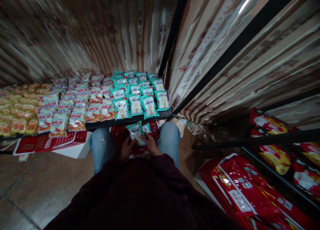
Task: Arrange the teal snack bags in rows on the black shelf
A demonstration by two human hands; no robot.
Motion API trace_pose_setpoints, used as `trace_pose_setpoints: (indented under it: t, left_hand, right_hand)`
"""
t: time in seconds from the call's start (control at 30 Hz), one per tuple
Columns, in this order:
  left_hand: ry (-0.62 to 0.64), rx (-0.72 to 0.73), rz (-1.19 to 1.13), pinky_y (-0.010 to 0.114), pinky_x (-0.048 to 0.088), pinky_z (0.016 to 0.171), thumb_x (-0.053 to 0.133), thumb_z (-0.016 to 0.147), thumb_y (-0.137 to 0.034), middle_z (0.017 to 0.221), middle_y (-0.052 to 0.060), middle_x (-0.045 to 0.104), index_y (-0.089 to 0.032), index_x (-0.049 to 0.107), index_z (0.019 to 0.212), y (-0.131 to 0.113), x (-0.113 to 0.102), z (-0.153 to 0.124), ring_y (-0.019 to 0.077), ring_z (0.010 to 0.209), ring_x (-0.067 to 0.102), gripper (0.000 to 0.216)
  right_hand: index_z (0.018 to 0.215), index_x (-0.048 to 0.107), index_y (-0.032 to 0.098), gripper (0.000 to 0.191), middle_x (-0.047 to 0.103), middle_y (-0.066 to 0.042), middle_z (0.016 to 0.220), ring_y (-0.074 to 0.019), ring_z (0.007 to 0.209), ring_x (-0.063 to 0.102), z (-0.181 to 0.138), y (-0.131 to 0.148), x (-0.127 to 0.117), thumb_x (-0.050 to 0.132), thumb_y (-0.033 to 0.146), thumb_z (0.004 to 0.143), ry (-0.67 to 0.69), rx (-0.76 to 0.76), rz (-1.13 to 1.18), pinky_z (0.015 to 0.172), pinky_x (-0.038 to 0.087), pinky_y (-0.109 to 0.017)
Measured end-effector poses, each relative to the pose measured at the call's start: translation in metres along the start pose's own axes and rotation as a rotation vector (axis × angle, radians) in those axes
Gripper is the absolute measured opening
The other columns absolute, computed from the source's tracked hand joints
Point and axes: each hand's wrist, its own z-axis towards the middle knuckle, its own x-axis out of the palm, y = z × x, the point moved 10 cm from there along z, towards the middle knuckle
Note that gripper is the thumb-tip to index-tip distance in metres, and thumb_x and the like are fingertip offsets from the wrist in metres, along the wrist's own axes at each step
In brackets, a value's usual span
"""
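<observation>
Low between my knees, my left hand (127,149) grips the lower left side of a teal-and-white snack bag (135,130). My right hand (151,144) is closed at the right edge of that bag, its fingers partly hidden. Just past the right fingertips shows a second teal snack bag (146,127); whether that hand also holds it is unclear. Both hands are over a red plastic basket (117,134). Beyond my knees, several rows of matching teal bags (136,103) lie on a dark shelf (160,116).
Left along the shelf are orange-and-white snack bags (81,104) and yellow packs (20,104). A red basket (50,141) on a white box (75,150) sits under the shelf edge. Black posts (172,36) and curtains (120,29) enclose it. Large red bags (242,183) lie right.
</observation>
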Motion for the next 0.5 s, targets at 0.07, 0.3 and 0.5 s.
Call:
trace_pose_setpoints:
  t: [0.07,0.3,0.5]
  left_hand:
    - [0.010,0.035,0.011,0.032,0.051,0.084,0.064,0.067,-0.063,0.105,0.010,0.069,-0.015,0.061,0.105,-0.011,0.002,-0.003,0.0231,0.097,0.064,0.061]
    - [0.048,0.087,-0.029,0.032,0.050,0.087,0.059,0.076,-0.058,0.109,0.009,0.067,-0.018,0.057,0.107,-0.034,0.015,-0.009,0.0221,0.101,0.063,0.051]
    - [0.034,0.108,0.033,0.032,0.050,0.086,0.052,0.079,-0.062,0.113,0.011,0.066,-0.015,0.058,0.110,-0.062,0.027,-0.010,0.0237,0.104,0.061,0.056]
  right_hand:
    - [0.101,0.069,0.018,0.055,0.072,-0.003,0.090,-0.0200,0.080,0.064,-0.001,0.001,-0.002,0.066,0.061,0.068,-0.021,-0.007,-0.019,0.077,0.050,-0.033]
    - [0.100,0.068,0.016,0.059,0.070,-0.004,0.088,-0.0185,0.078,0.062,-0.003,0.011,-0.009,0.062,0.066,0.070,-0.047,-0.051,0.010,0.073,0.050,-0.030]
    - [0.101,0.068,0.016,0.057,0.070,-0.004,0.089,-0.0192,0.080,0.062,-0.006,0.029,-0.023,0.061,0.065,0.073,-0.044,-0.104,0.002,0.074,0.049,-0.029]
